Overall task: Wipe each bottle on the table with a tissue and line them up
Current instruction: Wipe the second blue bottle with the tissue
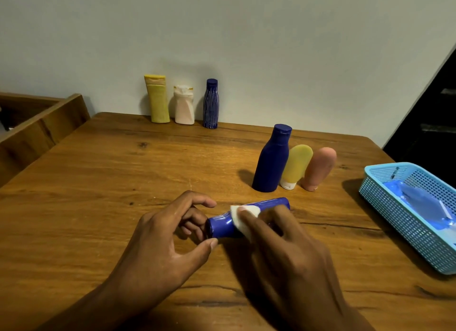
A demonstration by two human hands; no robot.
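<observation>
A blue bottle [223, 223] lies on its side on the wooden table [123, 172], base toward me. My left hand [170, 234] grips its base end with thumb and fingers. My right hand [278, 242] presses a white tissue [244, 216] onto the bottle's side. Against the back wall stand a yellow bottle [157, 98], a white bottle [184, 105] and a striped blue bottle [211, 103] in a row. To the right stand a tall blue bottle [272, 159], a yellow tube [296, 166] and a pink tube [319, 168] close together.
A light blue plastic basket [394, 207] holding a blue tissue packet [424, 205] sits at the table's right edge. A wooden frame [37, 128] stands to the left of the table. A dark opening is at the far right.
</observation>
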